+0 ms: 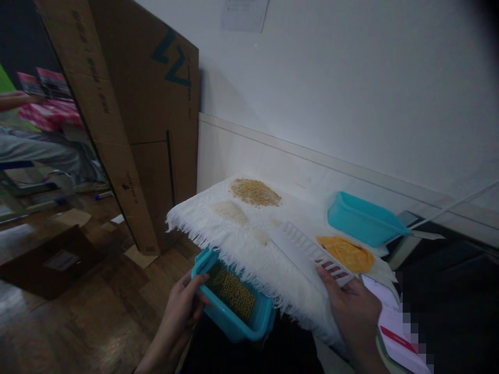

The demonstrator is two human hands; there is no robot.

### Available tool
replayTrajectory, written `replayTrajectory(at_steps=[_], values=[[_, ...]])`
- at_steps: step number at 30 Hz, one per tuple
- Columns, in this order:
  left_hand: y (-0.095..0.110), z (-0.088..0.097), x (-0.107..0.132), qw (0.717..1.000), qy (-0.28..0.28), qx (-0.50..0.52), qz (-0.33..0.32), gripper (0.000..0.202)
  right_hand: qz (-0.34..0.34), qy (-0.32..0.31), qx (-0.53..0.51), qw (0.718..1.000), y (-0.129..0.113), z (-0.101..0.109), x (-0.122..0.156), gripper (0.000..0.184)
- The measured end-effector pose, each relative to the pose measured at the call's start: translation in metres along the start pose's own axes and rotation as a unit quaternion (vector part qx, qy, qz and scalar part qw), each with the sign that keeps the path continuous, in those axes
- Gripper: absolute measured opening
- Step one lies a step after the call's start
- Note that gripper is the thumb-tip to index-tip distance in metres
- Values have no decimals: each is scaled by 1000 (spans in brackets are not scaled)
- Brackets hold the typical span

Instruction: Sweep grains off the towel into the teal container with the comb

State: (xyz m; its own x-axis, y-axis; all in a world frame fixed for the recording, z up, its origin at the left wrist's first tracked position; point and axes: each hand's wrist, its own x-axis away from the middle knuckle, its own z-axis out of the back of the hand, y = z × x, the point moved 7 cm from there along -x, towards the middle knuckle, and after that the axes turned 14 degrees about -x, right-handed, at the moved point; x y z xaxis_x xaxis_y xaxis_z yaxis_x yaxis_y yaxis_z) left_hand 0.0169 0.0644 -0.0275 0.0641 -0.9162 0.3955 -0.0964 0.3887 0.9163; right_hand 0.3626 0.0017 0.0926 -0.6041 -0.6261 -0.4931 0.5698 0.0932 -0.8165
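Note:
My left hand (183, 304) grips the near-left rim of a blue plastic bin (230, 332), its thumb over the edge. Small round green beans (232, 293) lie inside the bin, which is held just under the fringed edge of a white cloth (202, 208). In my right hand (353, 306) is a flat white plastic piece with a row of slots (298, 254), its far end low over the cloth. Beyond it on the cloth are a heap of yellowish beans (255, 192) and a flatter patch of pale grain (230, 212).
Another blue bin (362, 218) stands at the back right, with a crumpled orange cloth (346, 253) before it. Phone-like flat items (401, 332) lie at the right edge. A tall cardboard box (156, 104) rises at the left; a person's legs (42, 150) show beyond it.

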Motion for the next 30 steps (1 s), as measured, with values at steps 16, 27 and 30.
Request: replayTrajectory(at_steps=[16,27,30], values=[[-3,-10,5,1000,-23,-2,-11,28,-24,-63,-64,996,-2,-7,1,49],[0,-9,7,1000,-18,-10,-9,30,6,-95,-56,994,-9,-6,11,39],[-2,-9,5,1000,-16,-9,-7,30,36,-97,-50,993,-9,-9,15,38]])
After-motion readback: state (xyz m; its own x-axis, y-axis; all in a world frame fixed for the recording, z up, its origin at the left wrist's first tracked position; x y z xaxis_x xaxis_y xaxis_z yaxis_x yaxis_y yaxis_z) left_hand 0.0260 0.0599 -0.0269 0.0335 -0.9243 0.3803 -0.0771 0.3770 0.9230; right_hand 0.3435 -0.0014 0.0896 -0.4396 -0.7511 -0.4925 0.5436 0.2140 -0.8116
